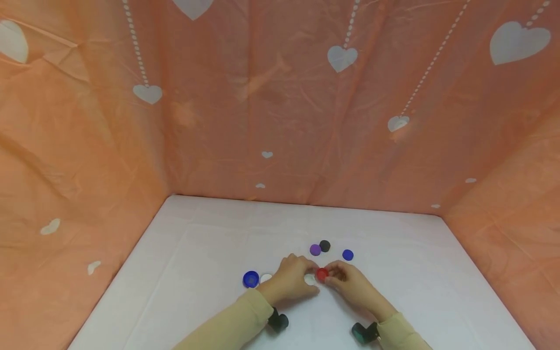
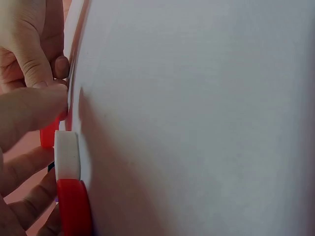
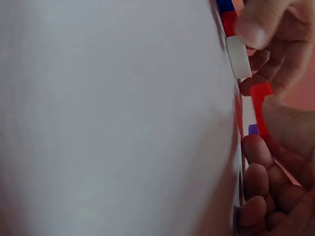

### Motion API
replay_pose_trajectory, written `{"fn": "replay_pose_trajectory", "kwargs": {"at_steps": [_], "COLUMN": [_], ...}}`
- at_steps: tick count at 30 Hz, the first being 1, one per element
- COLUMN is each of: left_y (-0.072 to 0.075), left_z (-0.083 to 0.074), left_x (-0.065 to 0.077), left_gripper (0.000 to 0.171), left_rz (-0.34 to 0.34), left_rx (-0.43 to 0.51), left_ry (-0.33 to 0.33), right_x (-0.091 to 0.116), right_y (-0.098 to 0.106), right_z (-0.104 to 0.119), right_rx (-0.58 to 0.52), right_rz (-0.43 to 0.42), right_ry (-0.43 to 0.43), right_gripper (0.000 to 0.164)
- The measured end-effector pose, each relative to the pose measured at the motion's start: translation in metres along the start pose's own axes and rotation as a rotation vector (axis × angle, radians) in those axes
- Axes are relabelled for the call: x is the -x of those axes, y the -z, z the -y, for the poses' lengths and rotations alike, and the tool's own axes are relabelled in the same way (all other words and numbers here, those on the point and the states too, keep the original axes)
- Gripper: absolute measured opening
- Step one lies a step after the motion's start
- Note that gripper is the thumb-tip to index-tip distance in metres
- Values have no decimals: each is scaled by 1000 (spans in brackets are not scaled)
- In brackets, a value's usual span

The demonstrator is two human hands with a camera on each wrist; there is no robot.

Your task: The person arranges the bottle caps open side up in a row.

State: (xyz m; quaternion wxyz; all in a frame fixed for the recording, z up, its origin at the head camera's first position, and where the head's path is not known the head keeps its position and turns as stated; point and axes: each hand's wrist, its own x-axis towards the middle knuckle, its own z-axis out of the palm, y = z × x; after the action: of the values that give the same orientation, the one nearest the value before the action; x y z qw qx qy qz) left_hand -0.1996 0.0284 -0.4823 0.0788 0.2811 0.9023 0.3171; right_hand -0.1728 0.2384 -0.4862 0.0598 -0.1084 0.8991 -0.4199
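My right hand (image 1: pixel 353 286) pinches a red bottle cap (image 1: pixel 322 274) between thumb and fingers; in the right wrist view this cap (image 3: pixel 261 105) stands on edge, tilted. Facing it, my left hand (image 1: pixel 289 279) curves around a white cap (image 1: pixel 309 279), thumb and fingers spread apart with a gap to the cap. That white cap (image 2: pixel 67 155) lies flat beside another red cap (image 2: pixel 74 206) in the left wrist view. The second red cap is hidden under my left hand in the head view. Both wrist views catch the two hands close together.
Left of my left wrist lie a large blue cap (image 1: pixel 251 279) and a partly covered white cap (image 1: pixel 265 277). Beyond the hands sit a purple cap (image 1: pixel 315 250), a black cap (image 1: pixel 325 246) and a blue cap (image 1: pixel 347 254). Orange cloth (image 1: pixel 280 112) surrounds the white table (image 1: pixel 197 243).
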Motion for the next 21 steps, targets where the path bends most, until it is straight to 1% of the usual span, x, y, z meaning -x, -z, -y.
{"fn": "replay_pose_trajectory", "kwargs": {"at_steps": [2, 7, 11, 17, 21], "left_y": [0, -1, -1, 0, 0], "left_z": [-1, -1, 0, -1, -1], "left_x": [0, 0, 1, 1, 0], "left_gripper": [49, 45, 43, 43, 42], "left_rz": [12, 9, 7, -1, -5], "left_rx": [-24, -75, -76, -80, -68], "left_ry": [5, -21, -3, 14, 19], "right_x": [0, -1, -2, -2, -2], "right_y": [0, 1, 1, 1, 1], "right_z": [-2, -3, -2, -3, -2], "right_rx": [-2, -3, -14, -24, -24], "right_rz": [14, 51, 76, 81, 73], "right_ry": [-4, -45, -75, -49, -60], "right_gripper": [21, 22, 27, 28, 28]}}
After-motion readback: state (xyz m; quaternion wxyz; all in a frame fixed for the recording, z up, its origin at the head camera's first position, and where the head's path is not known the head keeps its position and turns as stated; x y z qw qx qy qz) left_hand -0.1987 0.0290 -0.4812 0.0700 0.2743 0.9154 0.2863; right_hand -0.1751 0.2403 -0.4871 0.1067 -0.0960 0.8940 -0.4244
